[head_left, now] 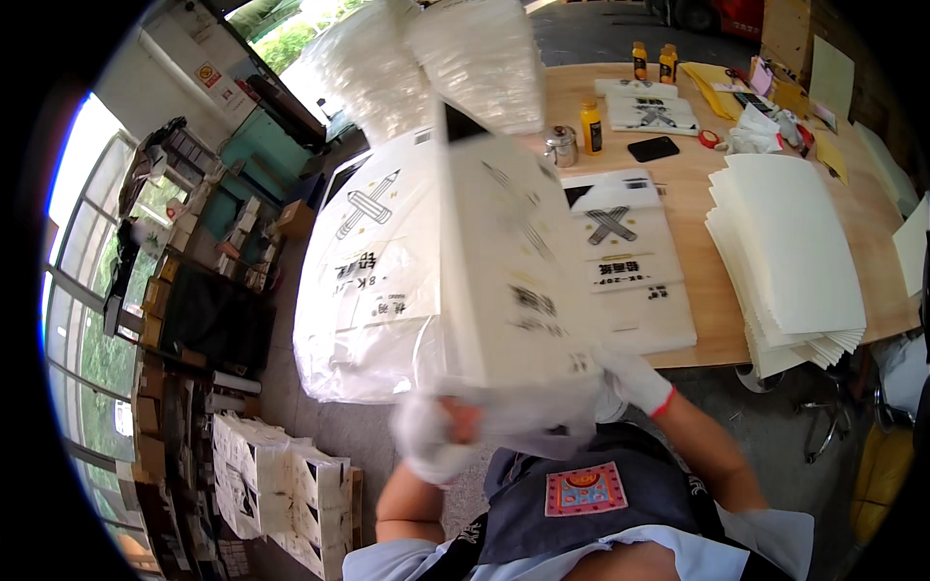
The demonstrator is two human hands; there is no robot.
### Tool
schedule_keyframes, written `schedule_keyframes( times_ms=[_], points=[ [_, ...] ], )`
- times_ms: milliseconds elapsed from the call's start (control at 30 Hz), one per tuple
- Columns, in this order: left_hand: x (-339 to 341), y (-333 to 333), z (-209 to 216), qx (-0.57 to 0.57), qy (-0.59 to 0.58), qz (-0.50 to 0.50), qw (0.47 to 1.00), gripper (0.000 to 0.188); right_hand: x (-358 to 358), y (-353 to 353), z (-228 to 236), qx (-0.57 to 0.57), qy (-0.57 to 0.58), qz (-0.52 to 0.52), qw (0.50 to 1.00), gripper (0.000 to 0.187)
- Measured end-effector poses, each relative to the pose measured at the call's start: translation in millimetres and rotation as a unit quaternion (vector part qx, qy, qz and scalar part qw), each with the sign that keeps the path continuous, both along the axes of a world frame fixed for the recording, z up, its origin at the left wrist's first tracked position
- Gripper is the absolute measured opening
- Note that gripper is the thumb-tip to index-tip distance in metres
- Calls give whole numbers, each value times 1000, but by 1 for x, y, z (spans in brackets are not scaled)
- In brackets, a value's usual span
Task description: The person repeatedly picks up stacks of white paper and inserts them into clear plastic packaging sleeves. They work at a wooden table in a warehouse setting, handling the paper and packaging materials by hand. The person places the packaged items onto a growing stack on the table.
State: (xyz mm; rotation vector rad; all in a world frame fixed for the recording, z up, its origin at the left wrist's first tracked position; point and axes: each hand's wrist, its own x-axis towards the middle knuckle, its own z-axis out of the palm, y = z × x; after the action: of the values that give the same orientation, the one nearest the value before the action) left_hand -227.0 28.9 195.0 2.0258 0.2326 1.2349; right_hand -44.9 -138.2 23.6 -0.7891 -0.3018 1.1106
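A white printed pack of drawing paper [518, 261] in a plastic sleeve is tilted up in front of me, blurred by motion. My left hand [433, 438], in a white glove, is closed at its lower left edge, also smeared. At the lower right edge, my right hand [635, 382], in a white glove with a red cuff, grips the pack, its fingertips partly hidden. Left of it stands a stack of similar packs [373, 232] under clear film. More sleeved packs [630, 261] lie on the wooden table [717, 339] to the right.
Loose white sheets [790, 252] fan over the table's front edge. Behind are a black phone [653, 149], a metal pot [560, 145], orange bottles [591, 126] and red tape [709, 138]. Film-wrapped bundles [475, 68] rise at the back. Wrapped packs [281, 484] stand on the floor at left.
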Motion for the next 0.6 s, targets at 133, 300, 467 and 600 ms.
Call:
schedule_keyframes(
  times_ms=[133,300,467,600],
  points=[
    [-19,80,64,-67,-137,203,967,16,35,102,71,2,-218,26,976,32],
    [-81,216,20,-139,-26,200,970,8,15,161,154,-127,-457,83,876,40],
    [-75,209,-28,-136,-25,148,979,37,14,174,149,-71,-684,-286,667,61],
    [-62,223,-56,-154,-37,126,979,41,13,202,133,-90,-633,-162,752,64]
  ],
)
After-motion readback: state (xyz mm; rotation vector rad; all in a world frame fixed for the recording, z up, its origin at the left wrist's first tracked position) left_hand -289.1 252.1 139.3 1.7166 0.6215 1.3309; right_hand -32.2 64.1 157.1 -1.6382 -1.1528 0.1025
